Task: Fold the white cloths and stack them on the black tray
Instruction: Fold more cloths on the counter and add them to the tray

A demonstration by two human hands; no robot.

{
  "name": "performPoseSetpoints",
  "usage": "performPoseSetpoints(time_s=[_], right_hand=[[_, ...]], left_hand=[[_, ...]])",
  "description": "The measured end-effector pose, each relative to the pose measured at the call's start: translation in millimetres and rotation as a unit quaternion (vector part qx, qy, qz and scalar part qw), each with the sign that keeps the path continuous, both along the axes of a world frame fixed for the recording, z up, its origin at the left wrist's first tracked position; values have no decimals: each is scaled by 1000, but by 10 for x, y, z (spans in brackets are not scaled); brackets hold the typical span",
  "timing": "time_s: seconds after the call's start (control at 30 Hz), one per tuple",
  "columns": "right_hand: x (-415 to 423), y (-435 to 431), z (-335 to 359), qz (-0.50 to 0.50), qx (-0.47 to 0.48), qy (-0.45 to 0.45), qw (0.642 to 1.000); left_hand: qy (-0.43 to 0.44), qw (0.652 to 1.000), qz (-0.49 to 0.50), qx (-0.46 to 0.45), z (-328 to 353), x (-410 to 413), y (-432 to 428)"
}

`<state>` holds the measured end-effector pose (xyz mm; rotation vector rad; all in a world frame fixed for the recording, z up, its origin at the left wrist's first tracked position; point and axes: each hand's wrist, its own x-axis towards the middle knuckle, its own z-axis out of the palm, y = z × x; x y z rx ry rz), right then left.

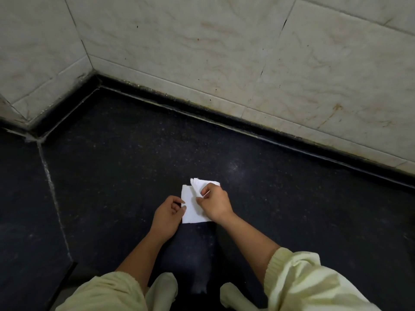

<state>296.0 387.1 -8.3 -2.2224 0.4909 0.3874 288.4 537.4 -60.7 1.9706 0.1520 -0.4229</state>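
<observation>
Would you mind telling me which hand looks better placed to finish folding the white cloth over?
Probably the right. The right hand pinches the raised flap of the white cloth, while the left hand pinches its left edge low by the dark counter.

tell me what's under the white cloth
The white cloth lies on the dark speckled surface, which shows all around it. Whatever is directly beneath is covered; the right hand hides its right edge.

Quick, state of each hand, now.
Left hand: pinches the left edge of the white cloth.
Right hand: pinches a raised fold of the same cloth.
</observation>
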Motion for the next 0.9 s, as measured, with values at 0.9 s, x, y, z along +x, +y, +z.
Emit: performPoseSetpoints(time_s=[0.9], right_hand=[[-59,-543,-80,-106,35,30,993]], left_hand=[[59,996,3,67,206,113,36]])
